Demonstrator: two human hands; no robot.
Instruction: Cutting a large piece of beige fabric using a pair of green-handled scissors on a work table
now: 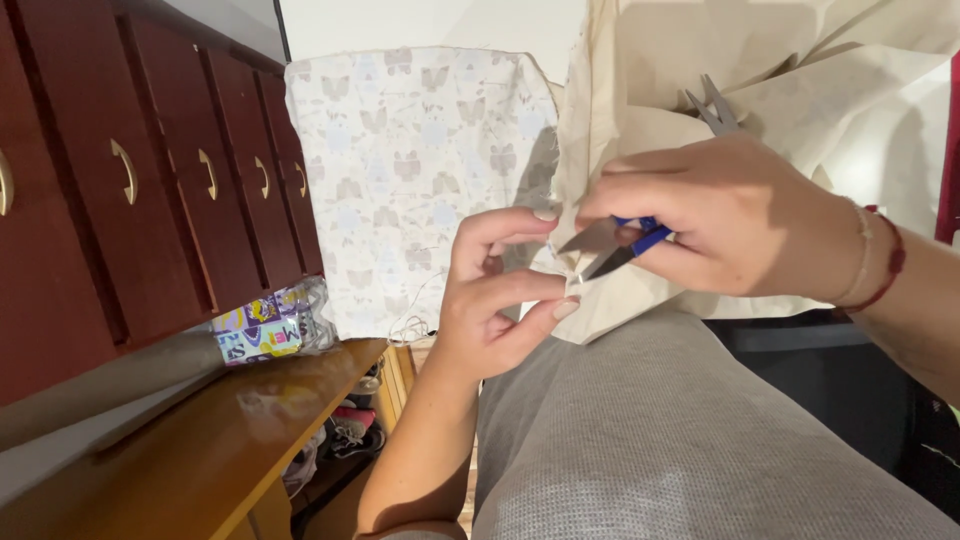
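My right hand (735, 215) grips small thread snips (612, 243) with a blue handle and open metal blades that point left. The blade tips sit at the edge of a cream fabric piece (800, 90) that hangs down over my lap. My left hand (492, 290) pinches that fabric edge between thumb and fingers, right beside the blade tips. A second pair of grey scissors (712, 108) lies on the cream fabric above my right hand. My right wrist carries a red cord bracelet.
A patterned white fabric (415, 170) with pale butterfly shapes hangs behind my left hand. A dark red cabinet with brass handles (125, 170) fills the left. A wooden shelf (230, 450) below it holds a colourful packet (262, 328). My grey trouser leg (650, 440) is underneath.
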